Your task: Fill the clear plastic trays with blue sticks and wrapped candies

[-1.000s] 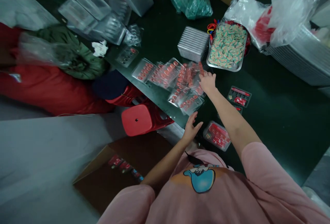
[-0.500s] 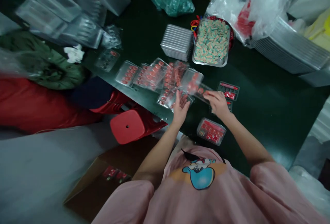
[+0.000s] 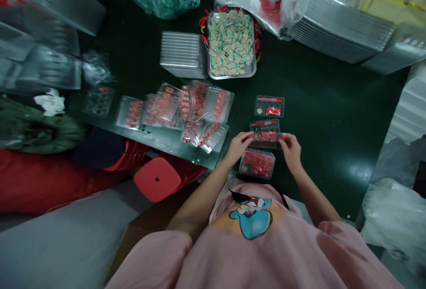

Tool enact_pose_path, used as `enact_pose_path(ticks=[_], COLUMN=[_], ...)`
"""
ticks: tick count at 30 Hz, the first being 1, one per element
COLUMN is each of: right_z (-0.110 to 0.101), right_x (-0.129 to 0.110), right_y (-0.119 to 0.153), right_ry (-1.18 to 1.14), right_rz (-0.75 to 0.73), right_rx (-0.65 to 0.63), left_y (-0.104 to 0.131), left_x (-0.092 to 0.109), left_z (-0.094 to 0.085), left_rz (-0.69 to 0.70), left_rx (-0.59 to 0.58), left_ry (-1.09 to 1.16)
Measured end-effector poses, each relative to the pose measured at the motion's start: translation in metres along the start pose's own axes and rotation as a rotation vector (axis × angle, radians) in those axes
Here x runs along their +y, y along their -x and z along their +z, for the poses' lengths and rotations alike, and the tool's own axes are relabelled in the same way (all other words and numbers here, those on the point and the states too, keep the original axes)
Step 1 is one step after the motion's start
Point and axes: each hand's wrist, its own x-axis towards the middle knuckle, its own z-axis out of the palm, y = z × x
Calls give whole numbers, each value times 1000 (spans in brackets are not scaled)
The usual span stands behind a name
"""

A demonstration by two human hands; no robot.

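My left hand (image 3: 240, 148) and my right hand (image 3: 291, 150) pinch opposite ends of a clear plastic tray (image 3: 269, 136) with red pieces in it. They look like false nails, though they are small. Beneath the held tray lies an open clear case (image 3: 265, 124) with a long red strip, partly hidden. A similar case (image 3: 269, 106) beyond it contains a red strip, a red packet with white marks and a small pale piece. Close to my body sits a filled clear case (image 3: 257, 164) with red contents.
Several clear trays of red pieces (image 3: 218, 104) overlap on the left of the dark green table (image 3: 319, 116). Behind are stacked clear trays (image 3: 183, 53) and a metal tray of small pale-green and pink packets (image 3: 231, 45). A red stool (image 3: 158, 178) stands by the table edge.
My hands have shifted right, away from the loose trays, and now hold one tray level between them over the open case. Before, my left hand was spread and my right held the tray.
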Motion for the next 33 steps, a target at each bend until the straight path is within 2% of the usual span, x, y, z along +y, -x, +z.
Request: enact_pose_path(ticks=[4, 7, 11, 15, 18, 21, 24, 26, 28, 30, 33], right_z=[19, 28, 31, 34, 34, 27, 11, -1, -10, -14, -11], right_x=[28, 46, 58, 58, 50, 33, 9, -6, -13, -10, 5], right_y=[-50, -67, -71, -73, -76, -73, -55, -30, 3, 40, 85], right_ry=[-19, 110, 264, 269, 231, 184, 83, 14, -37, -78, -93], right_rz=[140, 174, 145, 197, 229, 186, 102, 97, 146, 225, 333], right_rx=[4, -3, 31, -17, -39, -13, 12, -17, -101, -200, -251], left_y=[-45, -64, -67, -64, -66, -65, -46, -21, 13, 47, 84], left_x=[-15, -27, -35, -36, -34, -22, 1, 18, 27, 25, 6], left_z=[23, 33, 37, 39, 40, 33, 13, -5, -20, -28, -25], left_rz=[-154, -207, -207, -271, -270, -225, -134, -96, -92, -129, -209], left_rx=[45, 101, 152, 103, 101, 111, 91, 46, 22, -8, -23], left_ry=[-111, -188, -268, -304, -250, -87, 61, 54, 13, -12, -90])
